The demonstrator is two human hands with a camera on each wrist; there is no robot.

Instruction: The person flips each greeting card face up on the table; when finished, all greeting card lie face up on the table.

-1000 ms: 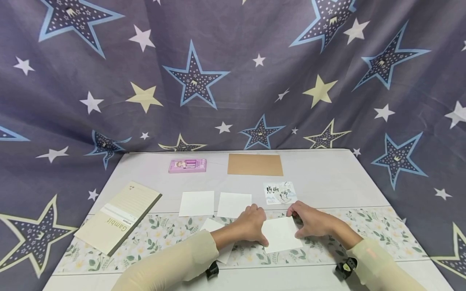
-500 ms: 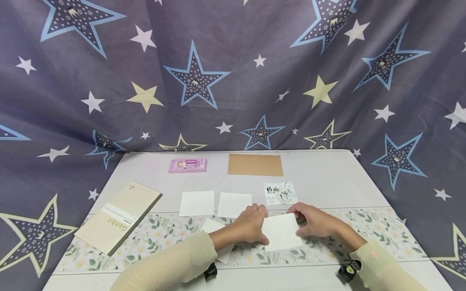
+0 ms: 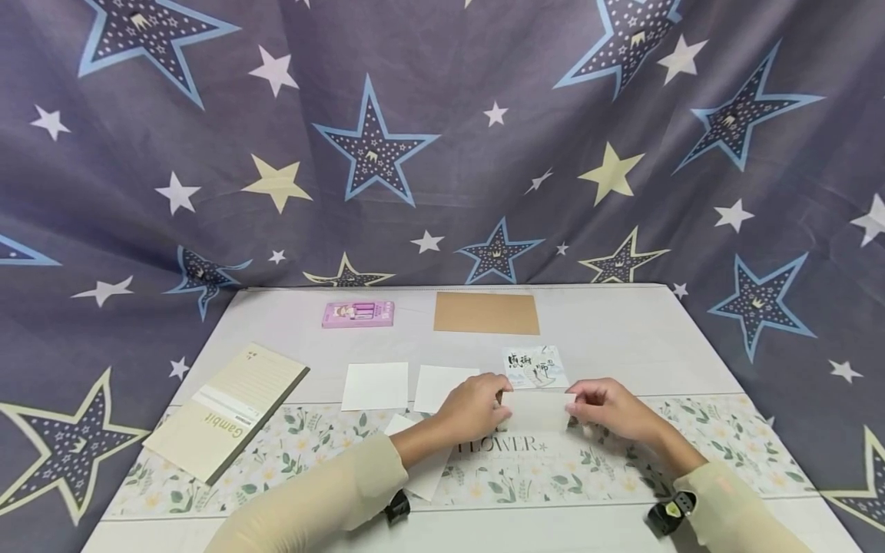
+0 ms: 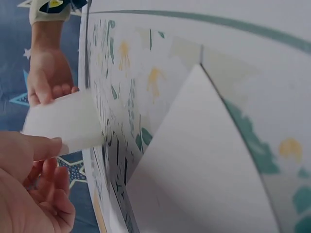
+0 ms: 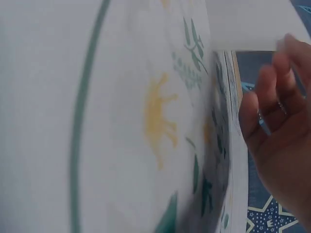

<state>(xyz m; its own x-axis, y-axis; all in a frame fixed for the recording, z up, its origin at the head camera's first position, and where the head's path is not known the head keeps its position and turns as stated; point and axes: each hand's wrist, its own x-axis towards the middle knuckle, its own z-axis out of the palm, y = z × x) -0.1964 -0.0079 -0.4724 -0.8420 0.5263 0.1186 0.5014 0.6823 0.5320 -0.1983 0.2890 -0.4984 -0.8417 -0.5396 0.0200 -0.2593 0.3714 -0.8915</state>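
In the head view a small square white card stands raised off the floral cloth strip, seen tilted up. My left hand pinches its left edge and my right hand pinches its right edge. The left wrist view shows the card with the left thumb on its near side and the right hand at the far side. In the right wrist view, the fingers of the right hand reach the card. Behind the card lies a printed card with black characters.
Two white cards lie side by side left of the hands. Another white card lies partly under the left forearm. Farther off are a purple box, a brown envelope-like sheet and a cream notebook.
The white card, lying nearly flat between the hands before, is now lifted and tilted up. Both hands rose with it, uncovering the printed lettering on the cloth beneath.
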